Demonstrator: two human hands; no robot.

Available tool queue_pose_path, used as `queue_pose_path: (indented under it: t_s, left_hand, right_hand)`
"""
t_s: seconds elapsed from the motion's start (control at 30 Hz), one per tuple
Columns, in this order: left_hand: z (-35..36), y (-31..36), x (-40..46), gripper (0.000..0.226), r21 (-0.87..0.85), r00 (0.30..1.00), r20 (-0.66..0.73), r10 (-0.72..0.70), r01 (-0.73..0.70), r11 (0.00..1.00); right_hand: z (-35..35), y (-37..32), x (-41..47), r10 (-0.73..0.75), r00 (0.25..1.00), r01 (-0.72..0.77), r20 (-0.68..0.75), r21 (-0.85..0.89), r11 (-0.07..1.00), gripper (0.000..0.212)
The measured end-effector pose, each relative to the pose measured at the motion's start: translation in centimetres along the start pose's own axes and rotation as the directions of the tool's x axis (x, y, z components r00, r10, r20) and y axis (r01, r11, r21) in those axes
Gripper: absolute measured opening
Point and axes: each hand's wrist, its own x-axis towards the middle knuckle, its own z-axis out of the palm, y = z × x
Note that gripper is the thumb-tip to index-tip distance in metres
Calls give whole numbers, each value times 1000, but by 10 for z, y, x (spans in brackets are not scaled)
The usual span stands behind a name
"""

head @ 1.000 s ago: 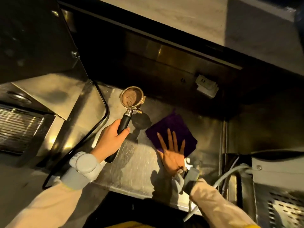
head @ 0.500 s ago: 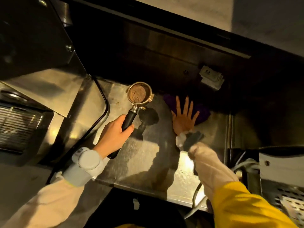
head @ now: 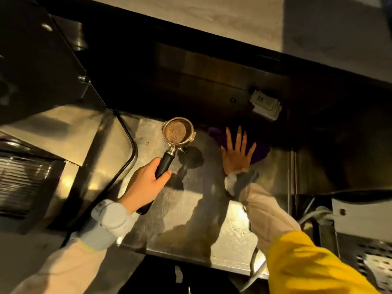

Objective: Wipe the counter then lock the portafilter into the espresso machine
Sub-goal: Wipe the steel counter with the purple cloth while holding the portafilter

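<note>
My left hand [head: 144,184] grips the black handle of the portafilter [head: 177,132], held above the steel counter [head: 191,209]. Its metal basket is full of brown ground coffee and faces up. My right hand [head: 238,154] lies flat with fingers spread on a purple cloth [head: 259,152] at the back of the counter, in shadow near the dark rear wall. The hand covers most of the cloth. The espresso machine [head: 48,124] stands at the left, with steel panels and a grille.
A black cable [head: 130,149] curves along the machine's right side onto the counter. A small white box [head: 266,106] sits on the back wall above the cloth. Grey hoses [head: 314,213] and a perforated metal unit [head: 377,264] are at the right.
My right hand has pushed the purple cloth from the counter's middle to the back, near the wall. My left hand has kept the portafilter nearly in place.
</note>
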Motion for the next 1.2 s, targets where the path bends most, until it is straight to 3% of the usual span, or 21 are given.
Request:
queue_pose_path:
  t_s: [0.07, 0.13, 0.3, 0.4, 0.5, 0.63, 0.9, 1.2]
  left_hand:
    - [0, 0, -2, 25, -10, 1000, 5, -6, 6, 1000]
    - [1, 2, -2, 27, -6, 1000, 9, -7, 7, 1000]
    - [5, 10, -2, 22, -44, 1000, 19, 5, -4, 999]
    - [1, 16, 3, 25, -29, 999, 31, 32, -31, 999]
    - [-1, 21, 7, 29, -46, 999, 21, 48, -47, 998]
    - [1, 30, 14, 28, -40, 996, 3, 92, -91, 995]
    - [6, 42, 21, 15, -12, 996, 10, 93, -93, 996]
    - [16, 50, 10, 10, 37, 996, 45, 73, -75, 996]
  right_hand:
    - [17, 9, -20, -105, 994, 104, 33, 47, 993, 58]
    - [20, 15, -55, -118, 991, 112, 66, 81, 990, 59]
    - [18, 16, -125, -185, 983, 185, 5, 11, 983, 56]
    - [23, 4, -134, -332, 941, 331, -63, -32, 943, 56]
    - [26, -8, -124, -508, 861, 506, -16, -63, 860, 59]
    - [19, -2, -88, -565, 821, 571, 83, -143, 809, 62]
    - [18, 26, -45, -379, 918, 370, 112, 93, 924, 63]
    - [16, 59, 1, -144, 988, 134, 49, 171, 976, 58]
